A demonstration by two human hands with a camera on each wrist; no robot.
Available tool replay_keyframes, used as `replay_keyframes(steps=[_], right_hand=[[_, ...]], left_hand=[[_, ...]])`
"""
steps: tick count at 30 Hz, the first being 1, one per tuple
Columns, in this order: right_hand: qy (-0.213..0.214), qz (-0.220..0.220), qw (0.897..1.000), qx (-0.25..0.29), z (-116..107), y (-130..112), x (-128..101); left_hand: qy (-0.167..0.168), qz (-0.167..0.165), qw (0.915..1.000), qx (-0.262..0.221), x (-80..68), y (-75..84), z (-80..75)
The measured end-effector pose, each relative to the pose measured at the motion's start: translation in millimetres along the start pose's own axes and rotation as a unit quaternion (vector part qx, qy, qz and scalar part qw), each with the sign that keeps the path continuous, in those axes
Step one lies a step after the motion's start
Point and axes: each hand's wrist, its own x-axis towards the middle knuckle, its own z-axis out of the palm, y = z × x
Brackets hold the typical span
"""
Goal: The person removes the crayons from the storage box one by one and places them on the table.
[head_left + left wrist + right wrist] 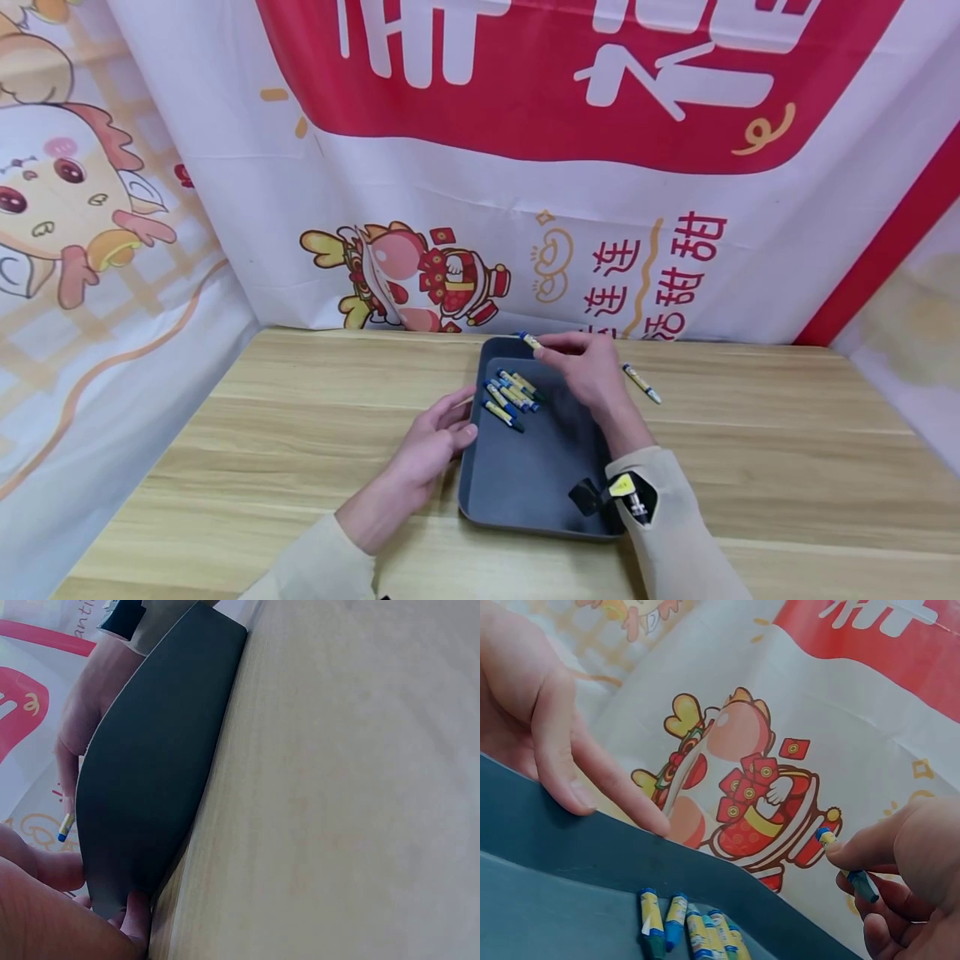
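A dark grey tray (525,483) lies on the wooden table. Several yellow-and-blue crayons (510,393) lie in its far half, also seen in the right wrist view as crayons (690,930). My right hand (543,348) hovers over the tray's far rim and pinches one crayon (529,340) between thumb and fingertips; the right wrist view shows the same crayon (846,864). My left hand (461,421) rests against the tray's left rim with straight fingers (570,780) laid on the edge. The left wrist view shows the tray's outer wall (150,772).
One more crayon (641,383) lies on the table (262,433) just right of the tray's far corner. Printed cloth banners (487,167) hang close behind and on both sides. Bare wood stretches left and right of the tray.
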Motion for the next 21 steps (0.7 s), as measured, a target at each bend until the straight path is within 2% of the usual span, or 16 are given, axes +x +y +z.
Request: replay_keyframes(steps=[11, 21], right_hand=[[0.037, 0.007, 0.999, 0.018, -26, -3, 0], [0.067, 0.034, 0.997, 0.008, -48, 12, 2]], left_hand=[[0.002, -0.002, 1.0, 0.002, -0.9, 1.3, 0.2], [0.001, -0.003, 1.0, 0.001, -1.1, 1.4, 0.0]])
